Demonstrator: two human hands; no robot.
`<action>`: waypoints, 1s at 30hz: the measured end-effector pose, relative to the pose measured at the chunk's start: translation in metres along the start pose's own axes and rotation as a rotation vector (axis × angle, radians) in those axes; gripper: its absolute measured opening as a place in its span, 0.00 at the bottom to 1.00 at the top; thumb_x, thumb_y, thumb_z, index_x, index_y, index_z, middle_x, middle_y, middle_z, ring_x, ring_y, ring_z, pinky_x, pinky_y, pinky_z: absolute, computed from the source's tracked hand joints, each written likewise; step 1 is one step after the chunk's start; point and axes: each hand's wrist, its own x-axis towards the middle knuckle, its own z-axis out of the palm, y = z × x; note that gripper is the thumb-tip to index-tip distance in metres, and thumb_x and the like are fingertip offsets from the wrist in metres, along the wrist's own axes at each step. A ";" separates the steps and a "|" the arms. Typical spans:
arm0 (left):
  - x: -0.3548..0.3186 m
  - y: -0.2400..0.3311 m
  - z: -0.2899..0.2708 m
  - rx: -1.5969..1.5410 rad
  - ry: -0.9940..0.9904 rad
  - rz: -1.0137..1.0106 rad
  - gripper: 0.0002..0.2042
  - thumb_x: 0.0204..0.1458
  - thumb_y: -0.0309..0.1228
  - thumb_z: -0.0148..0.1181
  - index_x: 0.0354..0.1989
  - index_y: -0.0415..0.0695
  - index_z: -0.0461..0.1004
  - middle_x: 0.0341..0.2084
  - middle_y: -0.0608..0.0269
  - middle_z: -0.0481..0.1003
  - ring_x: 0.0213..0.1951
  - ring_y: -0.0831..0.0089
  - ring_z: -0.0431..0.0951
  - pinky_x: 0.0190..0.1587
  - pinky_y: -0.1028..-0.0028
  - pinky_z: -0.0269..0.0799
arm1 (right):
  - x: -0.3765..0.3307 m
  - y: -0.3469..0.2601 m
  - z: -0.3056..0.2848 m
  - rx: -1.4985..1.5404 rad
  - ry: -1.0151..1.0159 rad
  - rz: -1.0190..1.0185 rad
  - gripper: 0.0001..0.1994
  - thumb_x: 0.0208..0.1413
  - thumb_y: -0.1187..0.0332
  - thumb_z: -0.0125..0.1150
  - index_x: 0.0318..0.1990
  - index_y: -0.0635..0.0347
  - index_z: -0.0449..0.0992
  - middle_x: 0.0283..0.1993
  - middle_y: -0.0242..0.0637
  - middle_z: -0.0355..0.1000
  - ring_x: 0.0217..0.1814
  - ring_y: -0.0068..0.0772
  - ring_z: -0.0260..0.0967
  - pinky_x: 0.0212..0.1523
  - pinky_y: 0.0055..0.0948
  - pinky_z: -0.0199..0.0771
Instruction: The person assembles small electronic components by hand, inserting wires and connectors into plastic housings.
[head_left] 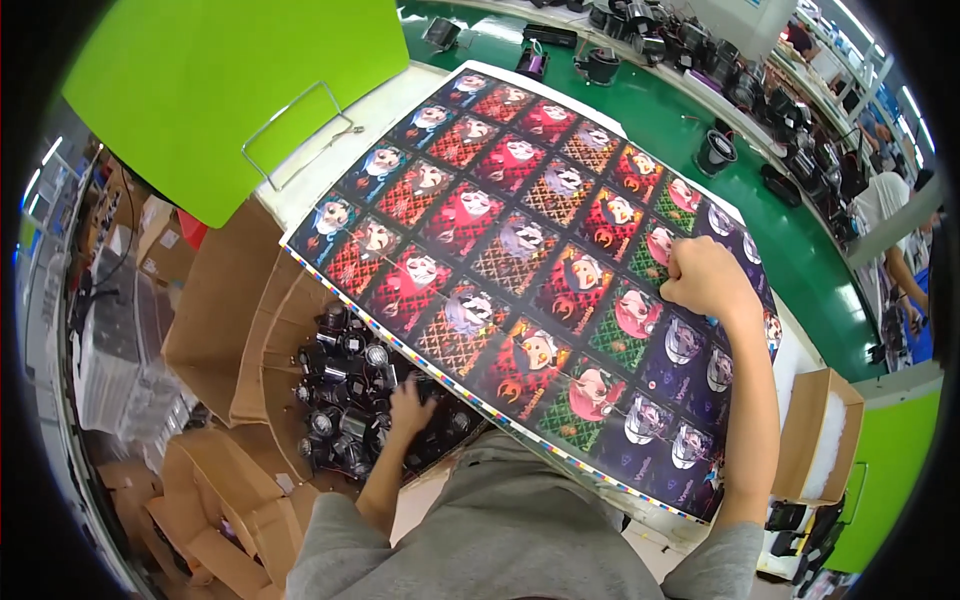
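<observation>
A large printed sheet (520, 255) with rows of cartoon character panels in red, blue, green and purple lies across the worktable. My right hand (705, 275) rests on its right part, fingers curled into a closed fist; whatever may be inside is hidden. Below the sheet's near left edge, my left hand (408, 408) reaches over a cardboard box, its fingers apart and nothing visible in them. Many round black motor-like parts (345, 395) with shiny faces fill that box (262, 345). I cannot tell whether the left fingers touch a part.
Beyond the sheet runs a green conveyor belt (680, 120) with black parts on it, such as a cup-shaped one (715, 152). A green panel (240, 90) with a wire handle stands at left. Open cartons (225, 500) sit lower left, and a small box (815, 435) at right.
</observation>
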 end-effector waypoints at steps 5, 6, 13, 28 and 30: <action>0.006 0.020 0.039 0.576 -0.167 0.018 0.38 0.37 0.54 0.61 0.59 0.54 0.59 0.59 0.47 0.53 0.59 0.49 0.50 0.47 0.31 0.49 | -0.014 0.000 0.020 -0.019 0.165 -0.089 0.07 0.35 0.78 0.53 0.26 0.68 0.66 0.22 0.52 0.69 0.28 0.53 0.69 0.31 0.42 0.69; 0.008 0.028 0.027 0.635 -0.220 0.045 0.38 0.36 0.54 0.62 0.58 0.53 0.60 0.58 0.48 0.53 0.58 0.49 0.51 0.47 0.33 0.50 | -0.018 0.003 0.020 0.045 0.165 -0.110 0.08 0.35 0.78 0.53 0.28 0.69 0.67 0.24 0.54 0.69 0.29 0.55 0.69 0.32 0.45 0.69; 0.011 0.011 0.056 1.061 -0.194 0.528 0.16 0.53 0.37 0.42 0.39 0.48 0.78 0.40 0.57 0.74 0.49 0.55 0.66 0.56 0.41 0.43 | -0.036 0.018 -0.005 0.353 0.125 -0.281 0.11 0.44 0.82 0.47 0.36 0.68 0.73 0.28 0.41 0.66 0.22 0.27 0.63 0.24 0.25 0.64; -0.094 0.143 -0.218 -0.112 -0.235 0.706 0.09 0.48 0.26 0.55 0.18 0.38 0.73 0.27 0.60 0.67 0.33 0.64 0.72 0.38 0.70 0.67 | -0.017 0.062 0.016 0.458 0.340 0.007 0.15 0.42 0.72 0.61 0.41 0.67 0.75 0.29 0.43 0.72 0.29 0.33 0.67 0.32 0.29 0.67; -0.103 0.164 -0.244 -0.601 -0.310 0.732 0.13 0.52 0.29 0.50 0.17 0.37 0.73 0.31 0.55 0.67 0.43 0.57 0.73 0.42 0.67 0.67 | -0.016 0.064 0.013 0.436 0.393 0.053 0.13 0.44 0.74 0.58 0.39 0.69 0.75 0.30 0.47 0.74 0.31 0.40 0.71 0.35 0.32 0.70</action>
